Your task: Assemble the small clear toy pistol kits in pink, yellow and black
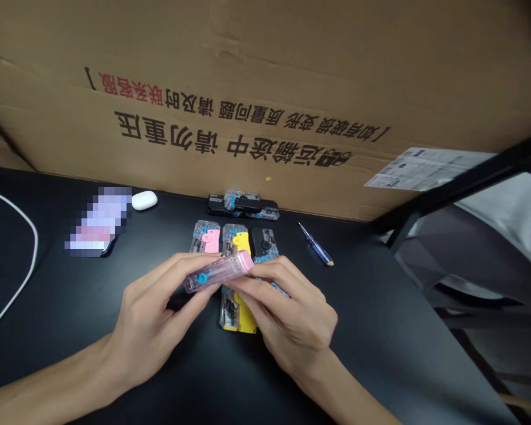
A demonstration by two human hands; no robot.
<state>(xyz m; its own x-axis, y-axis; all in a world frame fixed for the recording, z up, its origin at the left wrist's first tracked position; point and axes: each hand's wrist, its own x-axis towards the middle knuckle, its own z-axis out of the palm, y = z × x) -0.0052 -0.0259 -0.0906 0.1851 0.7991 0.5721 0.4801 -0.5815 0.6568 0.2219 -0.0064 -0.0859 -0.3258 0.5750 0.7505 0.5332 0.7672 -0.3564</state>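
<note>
The head view shows a black table (380, 330) against a big cardboard box (230, 77), with a white cable (22, 260) at the left of the frame. A white earbud case (144, 200) and a blurred object (98, 221) lie upper left, and a small screwdriver (315, 243) lies right of the middle. Near the top edge of the table is a black and clear case (243, 205). Below it are a pink case (206, 236), a black case (264, 245) and a yellow case (238, 313), which is partly under the hands. In the middle of the frame, above the table, the left hand (153, 321) and the right hand (292, 313) are both curled and grasp a clear plastic case (219, 272) with a pink end and a blue knob. On the box, upside-down black Chinese print reads "运输途中 请勿重压", and there is smaller red and black print above it. A paper label (420, 169) at the right is too blurred to read.
</note>
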